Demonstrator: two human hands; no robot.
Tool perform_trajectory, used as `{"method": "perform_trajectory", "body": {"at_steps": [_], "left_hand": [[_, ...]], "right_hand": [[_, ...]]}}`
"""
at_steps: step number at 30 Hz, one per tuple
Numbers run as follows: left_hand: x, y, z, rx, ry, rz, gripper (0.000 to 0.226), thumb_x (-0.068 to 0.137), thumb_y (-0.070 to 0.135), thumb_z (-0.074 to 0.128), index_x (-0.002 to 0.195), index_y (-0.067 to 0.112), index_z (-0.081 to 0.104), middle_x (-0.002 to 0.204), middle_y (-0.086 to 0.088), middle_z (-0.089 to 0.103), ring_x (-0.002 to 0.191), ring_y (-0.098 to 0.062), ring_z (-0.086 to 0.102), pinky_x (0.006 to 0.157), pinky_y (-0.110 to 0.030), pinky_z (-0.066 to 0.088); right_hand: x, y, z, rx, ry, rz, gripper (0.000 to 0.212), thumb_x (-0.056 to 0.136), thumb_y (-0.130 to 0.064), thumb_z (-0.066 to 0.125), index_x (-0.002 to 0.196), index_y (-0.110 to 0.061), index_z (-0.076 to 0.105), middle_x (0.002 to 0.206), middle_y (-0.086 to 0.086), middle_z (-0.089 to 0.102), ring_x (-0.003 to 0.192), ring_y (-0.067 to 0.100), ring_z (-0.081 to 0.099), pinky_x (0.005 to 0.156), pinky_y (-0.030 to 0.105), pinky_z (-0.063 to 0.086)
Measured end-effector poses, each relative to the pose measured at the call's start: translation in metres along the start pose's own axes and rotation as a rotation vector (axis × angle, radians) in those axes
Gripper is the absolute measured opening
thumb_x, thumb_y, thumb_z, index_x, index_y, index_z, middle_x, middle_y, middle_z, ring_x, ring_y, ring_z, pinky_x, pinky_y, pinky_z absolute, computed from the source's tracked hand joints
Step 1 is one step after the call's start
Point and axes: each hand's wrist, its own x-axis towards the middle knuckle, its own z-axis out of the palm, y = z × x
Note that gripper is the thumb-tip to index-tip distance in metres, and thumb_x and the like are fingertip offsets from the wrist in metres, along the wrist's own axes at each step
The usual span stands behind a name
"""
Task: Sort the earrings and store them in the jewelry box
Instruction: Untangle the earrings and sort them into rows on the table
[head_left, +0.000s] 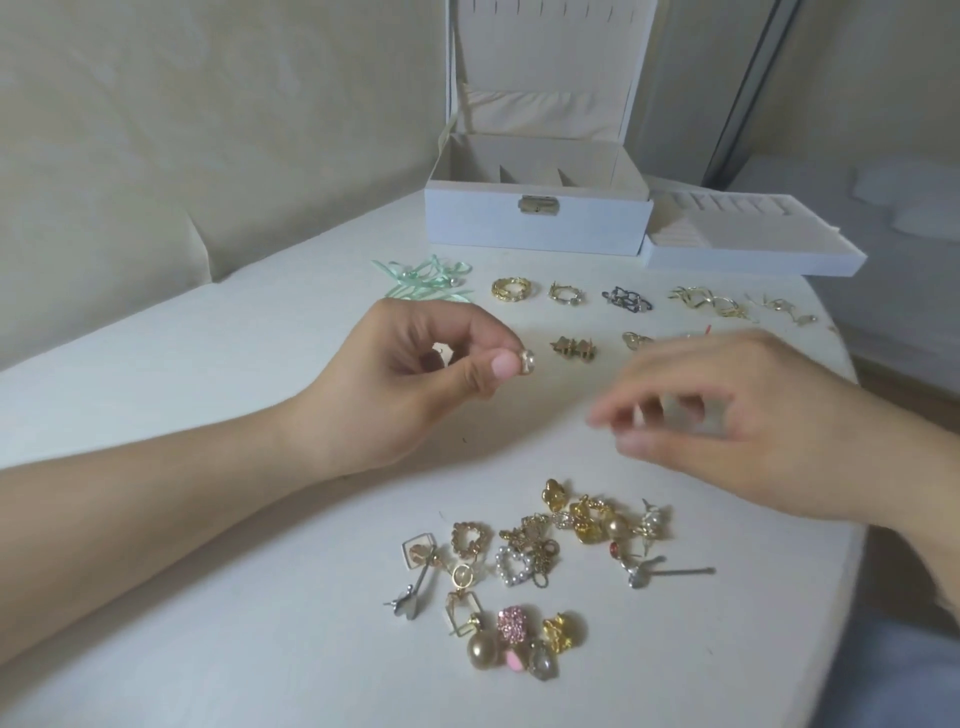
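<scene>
above the white table, the left hand pinches a small gold earring between thumb and forefinger; the right hand, motion-blurred, fingers loosely curled, holds nothing visible. unsorted earrings lie nearer the viewer; the open jewelry box stands behind.

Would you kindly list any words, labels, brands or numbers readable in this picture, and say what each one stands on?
None: no text can be read anywhere.
The jewelry box is plain white; its metal clasp shows no legible marking.
The removable tray and the earrings carry no lettering.
</scene>
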Motion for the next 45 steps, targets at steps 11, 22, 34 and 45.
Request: {"method": "perform_trajectory", "body": {"at_steps": [11,22,34,45], "left_hand": [[0.0,-0.005,-0.004,-0.09,-0.089,0.019,0.025,0.081,0.048,0.071,0.09,0.025,0.076,0.084,0.008,0.072,0.074,-0.028,0.063,0.062,-0.059,0.045],[0.004,0.0,-0.008,-0.392,-0.205,-0.052,0.024,0.075,0.037,0.079,0.088,0.016,0.08,0.084,-0.007,0.073,0.079,-0.017,0.066,0.079,-0.027,0.051],[0.006,-0.014,-0.011,-0.12,-0.038,-0.007,0.026,0.08,0.04,0.077,0.091,0.017,0.078,0.086,-0.018,0.072,0.068,-0.062,0.053,0.06,-0.073,0.043],[0.013,-0.026,-0.046,0.222,-0.163,0.005,0.013,0.088,0.023,0.065,0.088,0.013,0.074,0.073,0.008,0.068,0.057,-0.013,0.054,0.053,-0.026,0.042]], "right_hand": [[-0.018,0.005,0.006,0.25,-0.125,0.171,0.012,0.076,-0.024,0.082,0.081,-0.033,0.077,0.089,-0.011,0.066,0.074,0.012,0.064,0.07,0.02,0.048],[0.016,-0.049,0.031,0.766,0.377,0.038,0.016,0.064,-0.021,0.079,0.08,-0.02,0.077,0.073,-0.005,0.072,0.07,0.015,0.066,0.066,0.024,0.053],[0.027,-0.044,0.036,0.43,0.372,0.129,0.009,0.08,-0.015,0.077,0.084,-0.022,0.075,0.075,0.001,0.069,0.066,0.021,0.065,0.063,0.039,0.057],[0.056,-0.032,0.046,0.124,-0.051,0.238,0.005,0.08,-0.019,0.073,0.079,-0.023,0.071,0.063,-0.006,0.063,0.051,0.001,0.05,0.055,0.012,0.042]]}}
